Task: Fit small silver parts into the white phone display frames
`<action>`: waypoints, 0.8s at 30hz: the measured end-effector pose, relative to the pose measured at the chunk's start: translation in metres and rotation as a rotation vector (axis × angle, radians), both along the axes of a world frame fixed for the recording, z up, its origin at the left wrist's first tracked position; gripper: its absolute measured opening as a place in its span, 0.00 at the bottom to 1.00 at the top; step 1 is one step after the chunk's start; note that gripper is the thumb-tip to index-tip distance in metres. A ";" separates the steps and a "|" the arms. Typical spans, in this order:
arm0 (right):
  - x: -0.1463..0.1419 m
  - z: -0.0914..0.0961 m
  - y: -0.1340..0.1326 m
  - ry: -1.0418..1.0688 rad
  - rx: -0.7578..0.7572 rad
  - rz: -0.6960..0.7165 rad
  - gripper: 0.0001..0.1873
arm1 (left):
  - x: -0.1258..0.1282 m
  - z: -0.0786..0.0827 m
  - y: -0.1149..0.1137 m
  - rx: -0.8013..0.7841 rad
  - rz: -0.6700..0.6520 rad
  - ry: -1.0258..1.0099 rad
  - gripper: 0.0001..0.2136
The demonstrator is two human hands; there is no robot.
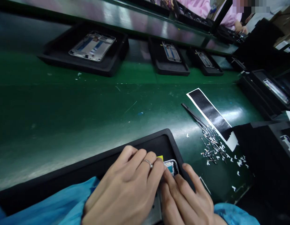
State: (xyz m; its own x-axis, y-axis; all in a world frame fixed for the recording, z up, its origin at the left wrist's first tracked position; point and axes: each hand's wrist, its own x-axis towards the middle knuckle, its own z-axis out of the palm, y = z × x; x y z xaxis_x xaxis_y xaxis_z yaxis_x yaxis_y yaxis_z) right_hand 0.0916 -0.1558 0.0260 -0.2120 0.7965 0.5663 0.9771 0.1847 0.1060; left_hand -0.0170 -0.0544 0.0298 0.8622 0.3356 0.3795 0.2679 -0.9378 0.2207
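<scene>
A silver phone frame (175, 165) with a blue strip lies in a black tray (145, 144) right in front of me, mostly covered by both hands. My left hand (128, 184), with a ring on one finger, is bent over it, fingers closed and tips hidden. From the other side my right hand (187, 197) meets it, fingers curled together over the frame and the little finger lifted away. Their tips come together near the frame's upper end; whatever is between them is hidden. A yellow tab (161, 157) sticks out beside the left fingers.
Black tweezers (193, 113) lie by a scatter of small white and dark pieces (214, 140) and a black strip on white backing (212, 114). Trays with phone frames (93, 47) line the green bench's back. Black trays (259, 90) stand at right. People in pink sleeves (198, 7) sit opposite.
</scene>
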 end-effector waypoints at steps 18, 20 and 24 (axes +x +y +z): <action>-0.007 -0.015 -0.002 0.133 0.075 -0.068 0.15 | -0.012 -0.008 0.004 -0.336 0.078 -0.076 0.14; -0.008 -0.014 0.000 0.125 0.075 -0.064 0.15 | -0.013 -0.008 0.003 -0.354 0.073 -0.035 0.14; -0.008 -0.011 0.003 0.102 0.083 -0.080 0.15 | -0.014 -0.004 0.008 -0.406 0.026 0.035 0.12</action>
